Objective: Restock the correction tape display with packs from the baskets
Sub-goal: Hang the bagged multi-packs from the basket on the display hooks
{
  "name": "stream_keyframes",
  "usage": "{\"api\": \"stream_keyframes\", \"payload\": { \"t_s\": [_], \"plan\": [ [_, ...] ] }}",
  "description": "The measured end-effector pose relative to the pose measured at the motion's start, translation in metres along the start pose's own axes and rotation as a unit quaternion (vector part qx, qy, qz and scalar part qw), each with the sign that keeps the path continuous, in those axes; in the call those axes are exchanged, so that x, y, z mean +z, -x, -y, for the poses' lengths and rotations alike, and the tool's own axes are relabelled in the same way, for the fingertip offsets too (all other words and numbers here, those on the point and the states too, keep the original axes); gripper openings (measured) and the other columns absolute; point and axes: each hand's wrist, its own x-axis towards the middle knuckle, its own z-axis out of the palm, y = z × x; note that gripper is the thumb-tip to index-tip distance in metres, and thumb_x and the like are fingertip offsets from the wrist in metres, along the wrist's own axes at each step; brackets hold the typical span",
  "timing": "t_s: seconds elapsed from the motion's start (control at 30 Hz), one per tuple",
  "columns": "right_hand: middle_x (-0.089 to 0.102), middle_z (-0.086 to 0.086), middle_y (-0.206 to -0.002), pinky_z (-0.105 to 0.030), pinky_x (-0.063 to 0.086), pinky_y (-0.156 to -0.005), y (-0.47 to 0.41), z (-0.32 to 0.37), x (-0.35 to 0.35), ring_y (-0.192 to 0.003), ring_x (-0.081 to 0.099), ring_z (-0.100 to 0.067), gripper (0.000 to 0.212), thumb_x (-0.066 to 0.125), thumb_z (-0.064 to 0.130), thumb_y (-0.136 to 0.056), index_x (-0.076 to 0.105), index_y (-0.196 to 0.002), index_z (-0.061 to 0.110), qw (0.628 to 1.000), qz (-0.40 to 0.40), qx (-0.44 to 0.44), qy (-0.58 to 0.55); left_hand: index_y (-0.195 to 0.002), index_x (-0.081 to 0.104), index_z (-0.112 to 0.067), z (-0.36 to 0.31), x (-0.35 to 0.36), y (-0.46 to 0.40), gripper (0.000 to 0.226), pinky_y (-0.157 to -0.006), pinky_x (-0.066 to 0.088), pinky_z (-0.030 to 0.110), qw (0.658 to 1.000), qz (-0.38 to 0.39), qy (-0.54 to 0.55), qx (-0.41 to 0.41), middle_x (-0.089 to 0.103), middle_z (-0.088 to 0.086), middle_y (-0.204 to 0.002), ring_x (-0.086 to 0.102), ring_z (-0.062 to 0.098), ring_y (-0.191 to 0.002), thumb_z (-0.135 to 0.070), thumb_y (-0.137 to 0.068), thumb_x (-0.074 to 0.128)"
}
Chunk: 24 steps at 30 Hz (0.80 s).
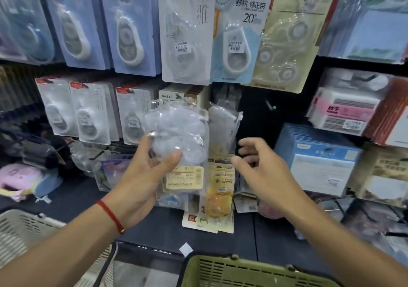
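My left hand point(145, 172) grips a clear plastic pack of correction tapes point(178, 138) with a cream label at its bottom, held up in front of the display. My right hand point(260, 169) hovers just to the right of it, fingers loosely curled, holding nothing. Behind the pack a grey correction tape pack point(223, 121) hangs on a peg. The display wall point(187, 32) above carries rows of hanging correction tape cards. A green basket point(242, 271) sits at the bottom edge below my arms, a white basket point(24, 233) at the lower left.
Yellow and orange tape packs point(218, 189) hang below my hands. An empty peg point(270, 105) sticks out of the dark panel right of the grey pack. Boxes of blue and pink stationery point(320, 160) fill shelves on the right. Pastel items point(19, 176) lie at left.
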Motion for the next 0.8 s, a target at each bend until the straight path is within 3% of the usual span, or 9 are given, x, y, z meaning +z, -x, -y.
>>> {"api": "stream_keyframes", "payload": {
  "t_s": [0.13,0.27,0.37,0.43,0.5,0.6,0.8],
  "plan": [
    [0.073,0.016,-0.106,-0.037,0.060,-0.086,0.016,0.007,0.007,-0.093,0.070,-0.003,0.041,0.065,0.068,-0.085,0.066,-0.116,0.041,0.993,0.089,0.002,-0.075,-0.137,0.052,-0.040,0.015,0.020,0.004,0.057,-0.084,0.064,0.052,0.997,0.065,-0.002,-0.043,0.073,0.011,-0.133,0.072,0.037,-0.117,-0.019,-0.090,0.077],
    [0.078,0.005,-0.103,-0.048,0.065,-0.083,0.014,0.008,0.005,-0.092,0.077,-0.015,0.020,0.073,0.038,-0.097,0.066,-0.114,0.028,0.983,0.062,0.030,-0.168,-0.125,0.058,-0.045,0.017,0.030,-0.001,0.049,-0.085,0.063,0.056,0.998,0.050,0.002,-0.046,0.074,0.013,-0.129,0.074,0.039,-0.112,-0.029,-0.085,0.082],
    [0.080,0.005,-0.105,-0.042,0.066,-0.082,0.006,0.008,-0.006,-0.094,0.079,-0.013,0.015,0.068,0.027,-0.102,0.062,-0.116,0.025,0.970,0.055,0.025,-0.234,-0.130,0.053,-0.042,0.013,0.028,-0.008,0.057,-0.084,0.063,0.058,1.000,-0.002,-0.001,-0.027,0.076,0.011,-0.126,0.075,0.040,-0.109,-0.038,-0.081,0.081],
    [0.081,0.007,-0.103,-0.032,0.065,-0.078,-0.002,0.009,-0.012,-0.093,0.079,-0.010,0.013,0.066,0.028,-0.103,0.062,-0.115,0.027,0.974,0.042,-0.006,-0.222,-0.131,0.053,-0.041,0.009,0.025,-0.010,0.055,-0.086,0.063,0.057,0.998,-0.038,-0.040,0.019,0.076,0.007,-0.125,0.074,0.037,-0.112,-0.039,-0.082,0.079],
    [0.081,0.009,-0.101,-0.030,0.064,-0.077,-0.009,0.009,-0.014,-0.091,0.079,-0.009,0.013,0.067,0.030,-0.102,0.063,-0.114,0.029,0.977,0.033,-0.017,-0.208,-0.132,0.054,-0.043,0.006,0.022,-0.011,0.051,-0.099,0.057,0.059,0.991,-0.064,-0.095,0.069,0.075,-0.001,-0.128,0.072,0.029,-0.119,-0.040,-0.086,0.076],
    [0.082,0.008,-0.097,-0.036,0.063,-0.079,-0.014,0.013,-0.011,-0.089,0.079,-0.009,0.015,0.069,0.033,-0.101,0.065,-0.113,0.027,0.977,0.024,-0.005,-0.212,-0.141,0.049,-0.045,0.004,0.017,-0.009,0.062,-0.108,0.051,0.057,0.986,-0.091,-0.110,0.090,0.072,-0.006,-0.131,0.067,0.023,-0.126,-0.042,-0.086,0.076],
    [0.082,0.005,-0.090,-0.054,0.063,-0.087,-0.013,0.014,-0.009,-0.087,0.079,-0.019,0.014,0.071,0.037,-0.097,0.068,-0.108,0.028,0.978,-0.005,0.002,-0.207,-0.134,0.052,-0.049,-0.001,0.007,-0.004,0.056,-0.105,0.051,0.063,0.984,-0.107,-0.104,0.100,0.073,-0.001,-0.131,0.069,0.030,-0.123,-0.042,-0.084,0.076]
  ]
}}
